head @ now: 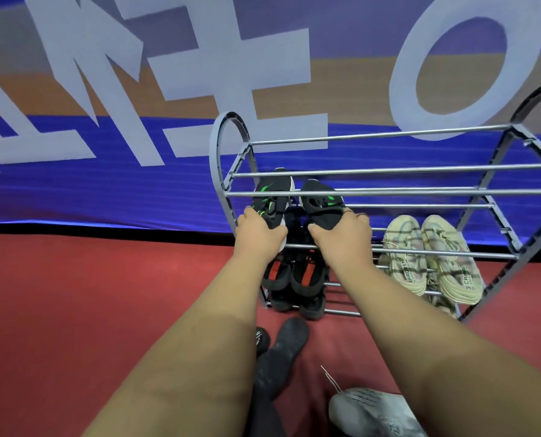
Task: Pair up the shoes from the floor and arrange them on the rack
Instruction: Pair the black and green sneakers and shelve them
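Currently gripping black-and-green sneakers point(270, 200), one per hand: left hand point(258, 230), right hand point(341, 234), fingers point(357, 217) curled round heels. Long axes parallel, toes pointing away into shoe rack point(389, 193), under top tier.

You are gripping one black-and-green sneaker point(270, 197) in your left hand point(258, 230) and its mate point(321, 205) in your right hand point(341, 234). They are side by side, toes pointing in under the top rails of the rack point(389, 192). A beige pair point(433, 257) is sitting further right, and black-and-red shoes point(294, 275) are lying below.
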Demonstrator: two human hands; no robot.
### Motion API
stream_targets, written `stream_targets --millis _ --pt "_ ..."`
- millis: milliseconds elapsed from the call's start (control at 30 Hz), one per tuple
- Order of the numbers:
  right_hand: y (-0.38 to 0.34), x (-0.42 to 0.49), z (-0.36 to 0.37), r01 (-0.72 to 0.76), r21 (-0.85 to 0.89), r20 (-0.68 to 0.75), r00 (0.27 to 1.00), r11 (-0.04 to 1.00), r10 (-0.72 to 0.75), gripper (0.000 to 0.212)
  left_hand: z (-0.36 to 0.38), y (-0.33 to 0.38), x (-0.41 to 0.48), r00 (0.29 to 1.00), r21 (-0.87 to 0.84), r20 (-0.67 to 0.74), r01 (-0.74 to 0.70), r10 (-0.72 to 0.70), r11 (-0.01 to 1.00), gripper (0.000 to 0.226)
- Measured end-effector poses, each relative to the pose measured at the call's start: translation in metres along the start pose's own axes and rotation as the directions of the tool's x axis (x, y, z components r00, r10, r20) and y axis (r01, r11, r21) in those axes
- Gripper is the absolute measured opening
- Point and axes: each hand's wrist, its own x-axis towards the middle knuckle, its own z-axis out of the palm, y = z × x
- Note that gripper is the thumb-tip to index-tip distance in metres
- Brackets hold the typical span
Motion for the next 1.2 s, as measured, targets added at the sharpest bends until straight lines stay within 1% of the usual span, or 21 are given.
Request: stream_targets --millis 33,67,133,167,233,267,300,333,400,467,567,633,667,733,767,833,900,933,1067,1200 --pt "0.002 0.0 0.002 0.003 -0.013 0.027 1.0 1.0 -0.002 0.073 0.001 0.0 0.002 1.0 -0.004 -0.004 0.005 -0.005 1.0 0.074" --pt "0.003 -0.002 0.002 0.006 -0.026 0.066 0.998 1.0 -0.004 0.081 0.001 0.0 0.004 1.0 -0.003 -0.006 0.007 -0.007 1.0 0.079" --pt "0.003 -0.005 0.001 0.03 -0.062 0.166 0.986 0.998 -0.019 0.104 0.003 0.0 0.006 1.0 0.017 0.008 0.0 0.0 1.0 0.087" --pt "0.004 -0.007 0.0 0.065 -0.08 0.217 0.975 0.995 -0.046 0.113 0.003 -0.001 0.007 1.0 0.03 0.024 -0.005 0.004 1.0 0.088" --pt "0.006 -0.01 0.0 0.144 -0.137 0.308 0.946 0.98 -0.096 0.126 0.005 -0.003 0.007 0.999 0.051 0.048 -0.008 0.005 0.999 0.079" --pt "0.009 -0.011 0.0 0.171 -0.165 0.339 0.935 0.971 -0.107 0.127 0.006 -0.004 0.007 0.999 0.058 0.054 -0.008 0.005 0.998 0.073" --pt "0.012 -0.011 0.0 0.176 -0.181 0.352 0.93 0.968 -0.104 0.124 0.006 -0.005 0.007 0.998 0.063 0.056 -0.007 0.004 0.998 0.07" --pt "0.016 -0.01 0.001 0.154 -0.172 0.345 0.935 0.973 -0.087 0.117 0.006 -0.007 0.007 0.998 0.066 0.058 -0.006 0.002 0.998 0.07" --pt "0.022 -0.01 -0.001 0.092 -0.115 0.3 0.952 0.989 -0.054 0.093 0.008 -0.01 0.007 0.998 0.079 0.067 -0.007 0.002 0.997 0.076" --pt "0.023 -0.01 -0.004 0.102 -0.061 0.272 0.959 0.993 -0.082 0.076 0.011 -0.012 0.006 0.997 0.103 0.081 -0.009 0.0 0.995 0.084" --pt "0.022 -0.011 -0.006 0.13 0.012 0.255 0.958 0.991 -0.129 0.068 0.011 -0.01 0.005 0.998 0.203 0.041 0.032 -0.041 0.979 0.087" --pt "0.02 -0.01 -0.006 0.143 0.041 0.225 0.963 0.989 -0.149 0.065 0.008 -0.004 0.004 0.993 0.268 -0.015 0.113 -0.114 0.957 0.086" --pt "0.02 -0.009 -0.005 0.146 0.048 0.212 0.965 0.988 -0.153 0.064 0.007 -0.001 0.002 0.987 0.277 -0.026 0.161 -0.16 0.947 0.089" --pt "0.02 -0.008 -0.004 0.156 0.052 0.2 0.966 0.986 -0.164 0.064 0.005 0.0 0.001 0.972 0.287 -0.004 0.228 -0.236 0.931 0.098" --pt "0.021 -0.007 -0.002 0.16 0.052 0.201 0.965 0.986 -0.167 0.064 0.004 0.0 0.001 0.967 0.31 0.017 0.236 -0.254 0.921 0.097" --pt "0.023 -0.007 -0.001 0.158 0.045 0.205 0.965 0.986 -0.164 0.064 0.0 -0.002 -0.001 0.969 0.338 0.043 0.214 -0.243 0.916 0.078" --pt "0.024 -0.008 0.0 0.16 0.042 0.205 0.965 0.986 -0.165 0.066 -0.005 -0.005 -0.001 0.98 0.303 0.039 0.173 -0.194 0.937 0.057" --pt "0.024 -0.008 0.0 0.159 0.042 0.204 0.965 0.986 -0.164 0.067 -0.007 -0.006 -0.001 0.985 0.28 0.03 0.156 -0.171 0.947 0.054" --pt "0.022 -0.006 0.0 0.156 0.023 0.216 0.964 0.988 -0.157 0.072 -0.012 -0.005 -0.004 0.994 0.224 -0.003 0.108 -0.11 0.969 0.063" --pt "0.026 -0.003 0.0 0.178 0.021 0.246 0.953 0.984 -0.178 0.08 -0.008 -0.007 -0.005 0.996 0.249 0.015 0.082 -0.089 0.965 0.074"
